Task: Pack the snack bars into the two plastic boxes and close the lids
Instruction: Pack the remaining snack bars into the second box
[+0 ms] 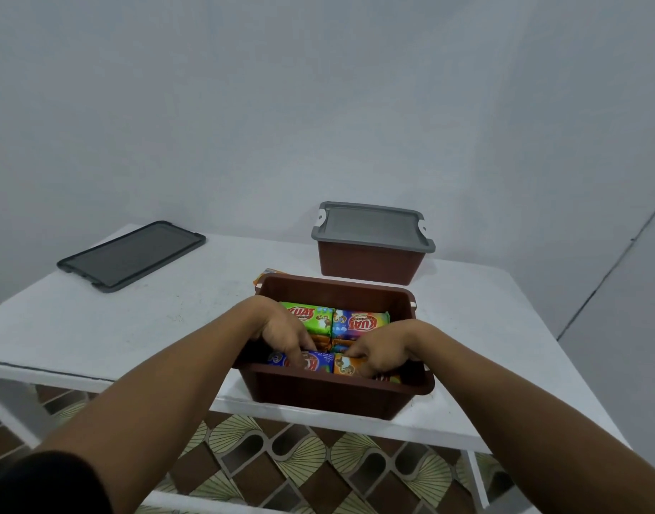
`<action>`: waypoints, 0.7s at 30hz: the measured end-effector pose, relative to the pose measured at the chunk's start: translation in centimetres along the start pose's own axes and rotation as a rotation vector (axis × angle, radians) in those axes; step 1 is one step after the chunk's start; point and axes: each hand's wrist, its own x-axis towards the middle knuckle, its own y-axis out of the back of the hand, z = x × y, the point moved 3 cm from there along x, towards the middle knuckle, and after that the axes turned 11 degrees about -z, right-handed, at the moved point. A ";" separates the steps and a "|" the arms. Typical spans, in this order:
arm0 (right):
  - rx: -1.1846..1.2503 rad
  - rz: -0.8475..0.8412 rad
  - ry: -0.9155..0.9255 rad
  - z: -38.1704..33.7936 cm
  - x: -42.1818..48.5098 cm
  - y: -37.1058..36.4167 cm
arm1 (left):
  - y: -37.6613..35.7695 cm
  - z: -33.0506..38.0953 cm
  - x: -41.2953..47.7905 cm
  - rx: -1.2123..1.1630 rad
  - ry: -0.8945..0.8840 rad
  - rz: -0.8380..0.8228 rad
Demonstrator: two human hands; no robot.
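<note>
An open brown plastic box (pixel 340 391) stands at the table's front edge, filled with colourful snack bars. A green bar (pixel 311 316) and a rainbow-coloured bar (pixel 361 322) lie at its far side. My left hand (pixel 281 333) is inside the box, fingers pressing on a blue bar (pixel 318 362). My right hand (pixel 379 352) is also inside, fingers on an orange bar (pixel 346 365). A second brown box (pixel 370 265) stands behind with its grey lid (pixel 372 224) on. A loose dark grey lid (pixel 131 255) lies at the far left of the table.
An orange wrapper (pixel 268 276) peeks out just behind the open box. The white table (pixel 133 328) stands against a pale wall, with patterned floor tiles (pixel 281 461) below its front edge.
</note>
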 end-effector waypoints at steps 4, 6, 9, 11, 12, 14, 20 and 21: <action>0.009 0.001 0.007 -0.1 0.0 0.0 | 0.0 0.0 0.1 -0.050 -0.002 0.001; 0.019 0.000 0.006 -0.1 0.0 0.0 | 0.0 0.1 0.1 -0.050 -0.005 0.003; 0.041 0.001 0.013 -0.1 0.0 0.0 | 0.0 0.1 0.1 -0.051 -0.019 -0.003; 0.066 -0.002 0.016 0.1 0.1 0.0 | 0.0 0.2 0.0 -0.038 -0.029 -0.004; 0.077 -0.004 0.016 0.1 0.2 0.0 | -0.1 0.2 0.0 -0.028 -0.035 -0.001; 0.111 -0.008 0.021 0.2 0.3 0.0 | -0.1 0.4 -0.1 -0.013 -0.053 0.012; 0.249 0.158 0.122 -0.3 -0.6 1.9 | 1.4 0.3 -1.3 -0.031 -0.176 0.171; 0.302 0.212 0.161 -0.6 -0.9 2.5 | 1.9 0.1 -1.7 -0.070 -0.214 0.204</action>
